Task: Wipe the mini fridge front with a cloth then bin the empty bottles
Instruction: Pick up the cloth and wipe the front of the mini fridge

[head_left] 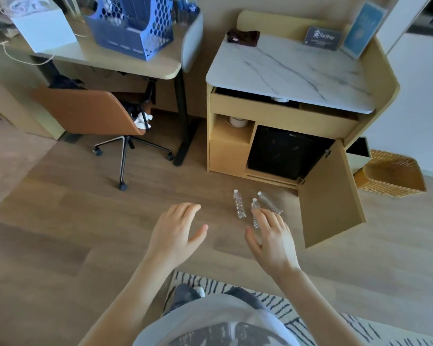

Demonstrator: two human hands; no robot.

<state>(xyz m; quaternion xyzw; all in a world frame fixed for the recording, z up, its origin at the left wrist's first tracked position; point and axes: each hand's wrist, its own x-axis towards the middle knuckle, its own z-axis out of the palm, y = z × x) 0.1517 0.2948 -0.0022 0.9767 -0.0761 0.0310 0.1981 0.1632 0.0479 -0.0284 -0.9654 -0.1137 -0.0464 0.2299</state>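
Observation:
A black mini fridge (pixel 283 152) sits inside a wooden cabinet (pixel 230 156) whose door (pixel 330 196) hangs open to the right. Three clear plastic bottles with white caps lie on the wooden floor in front of it: one on the left (pixel 239 204), one in the middle (pixel 255 211) partly behind my right hand, one on the right (pixel 269 202). A dark brown cloth (pixel 244 37) lies crumpled on the cabinet's marble top. My left hand (pixel 176 232) and my right hand (pixel 271 237) hover open above the floor, holding nothing.
A white bin (pixel 359 156) and a woven wicker basket (pixel 390 174) stand right of the cabinet. A desk (pixel 135 63) with a blue file holder (pixel 133 26) and a brown swivel chair (pixel 98 111) stand at the left. A striped rug (pixel 273 300) lies under my feet.

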